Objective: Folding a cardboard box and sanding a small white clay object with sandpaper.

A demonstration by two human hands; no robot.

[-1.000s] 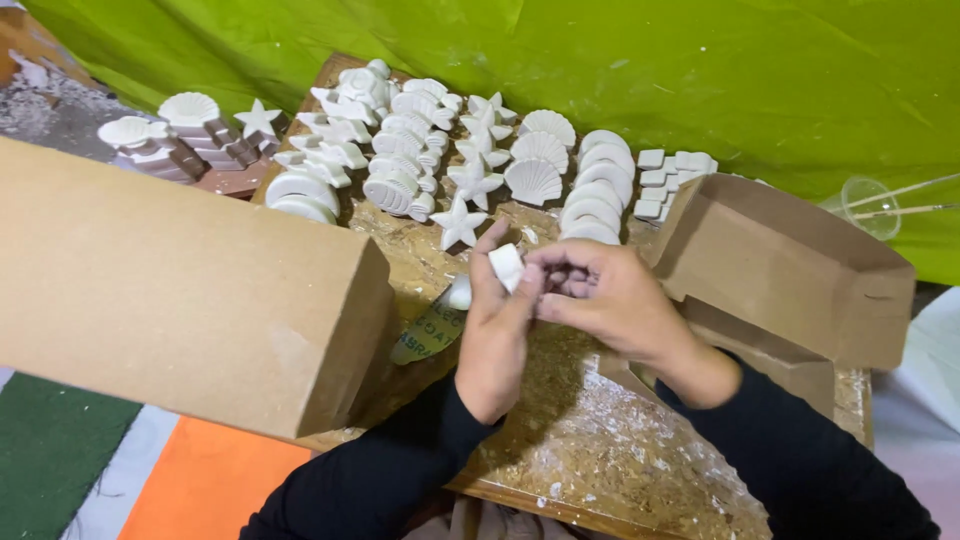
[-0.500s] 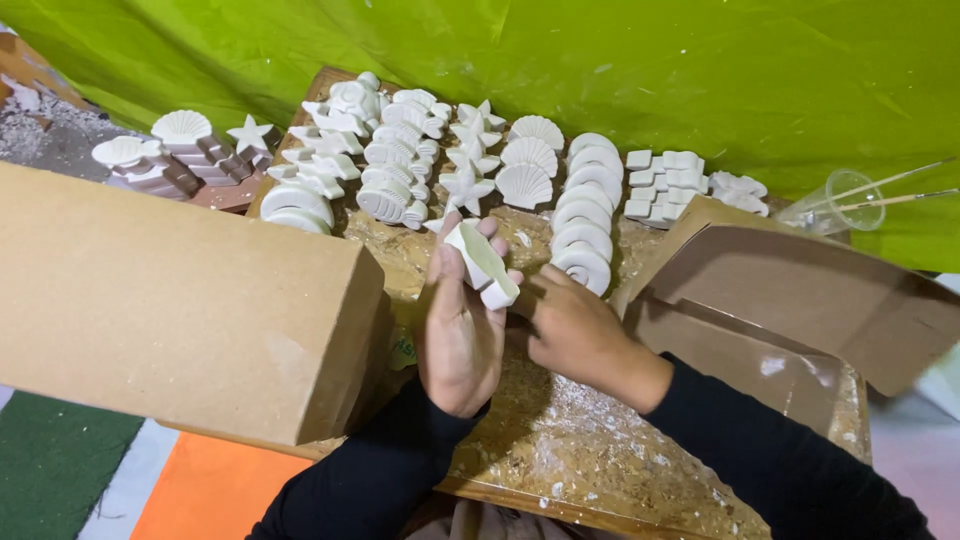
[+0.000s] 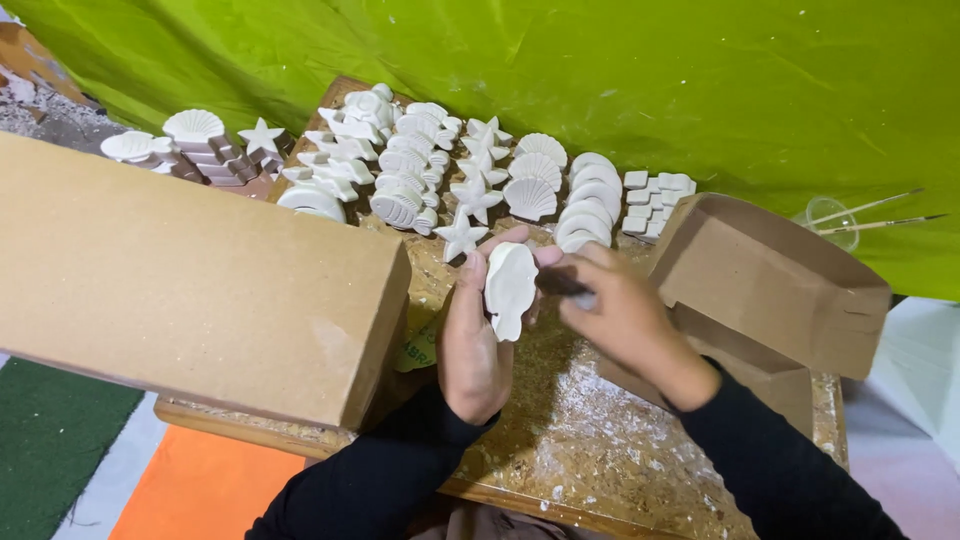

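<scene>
A: Left hand [image 3: 475,335], state?

B: Closed round a white plaster fish-shaped piece [image 3: 510,288], held upright over the middle of the wooden board [image 3: 590,450], thumb on its near-left edge, fingertips behind its far edge.

A: Right hand [image 3: 625,318]?

B: Curled narrow round a small dark tool [image 3: 563,284]. The tip of the tool meets the right edge of the plaster piece. What kind of tool, cannot tell.

A: Surroundings?

B: Board speckled with white dust and crumbs. Far side: rows of white plaster casts [image 3: 470,175], stars, shells, rounds and small blocks, close-packed. A single star cast [image 3: 461,236] lies just beyond the left fingertips. Far left, another small group of casts [image 3: 195,145] on striped stands.

A: Boxes?

B: Long cardboard box [image 3: 190,275] at left, touching the board's left part. Open cardboard box [image 3: 770,275] at right, flaps up. Green sheet [image 3: 600,70] behind everything. Clear cup with brushes [image 3: 835,215] far right.
</scene>
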